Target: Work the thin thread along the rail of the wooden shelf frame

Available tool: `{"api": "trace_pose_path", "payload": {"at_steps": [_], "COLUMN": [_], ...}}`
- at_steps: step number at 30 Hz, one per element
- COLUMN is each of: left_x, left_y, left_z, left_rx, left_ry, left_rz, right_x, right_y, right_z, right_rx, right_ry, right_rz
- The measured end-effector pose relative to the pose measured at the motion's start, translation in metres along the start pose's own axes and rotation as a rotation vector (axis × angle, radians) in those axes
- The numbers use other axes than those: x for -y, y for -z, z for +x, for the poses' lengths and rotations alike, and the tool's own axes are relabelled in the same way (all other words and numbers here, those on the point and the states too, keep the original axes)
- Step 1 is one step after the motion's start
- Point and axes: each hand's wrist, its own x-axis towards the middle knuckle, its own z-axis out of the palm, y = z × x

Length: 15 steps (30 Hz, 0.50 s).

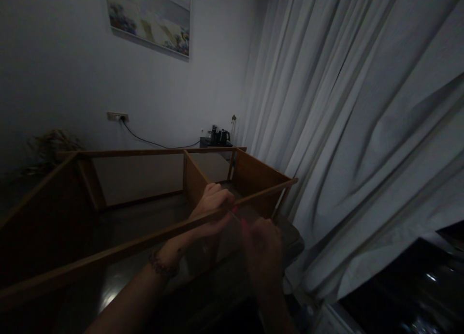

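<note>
A wooden frame (pixel 137 249) with an upright divider and side panels lies across the view. My left hand (pixel 213 198) is closed around its near rail, close to where the divider meets it. A beaded bracelet (pixel 163 265) circles my left wrist. Just right of it, my right hand (pixel 263 237) is closed on a thin tool with a slim, pale shaft (pixel 235 217). The shaft points at the rail beside my left fingertips. Motion blur smears the right hand, and the tool's handle is hidden in the fist, so its exact kind is unclear.
Long pale curtains (pixel 348 107) hang along the right side. A dark glossy surface (pixel 409 285) fills the lower right corner. Behind the frame, a small stand holds a black kettle (pixel 224 136). A cord (pixel 152 143) runs to the wall socket (pixel 114 116). Dried plants (pixel 54 145) stand left.
</note>
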Motion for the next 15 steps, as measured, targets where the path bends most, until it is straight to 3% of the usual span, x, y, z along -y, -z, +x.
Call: {"api": "trace_pose_path", "payload": {"at_steps": [2, 4, 11, 15], "left_x": [-0.0003, -0.0011, -0.0029, -0.0021], "left_y": [0.0004, 0.0008, 0.0023, 0.0017], "left_z": [0.0000, 0.0004, 0.0013, 0.0009], "left_rx": [-0.003, -0.002, 0.013, 0.005], "left_ry": [-0.002, 0.003, 0.017, 0.001], "left_rz": [0.002, 0.002, -0.008, -0.009], "right_x": [0.0038, 0.0046, -0.0042, -0.0042], "right_y": [0.0062, 0.0086, 0.0019, 0.0032], "right_z": [0.0045, 0.0069, 0.0050, 0.0040], "right_rx": [-0.041, -0.038, -0.030, -0.090], "right_ry": [0.167, 0.234, 0.079, 0.247], "right_rz": [-0.248, -0.323, -0.093, -0.221]}}
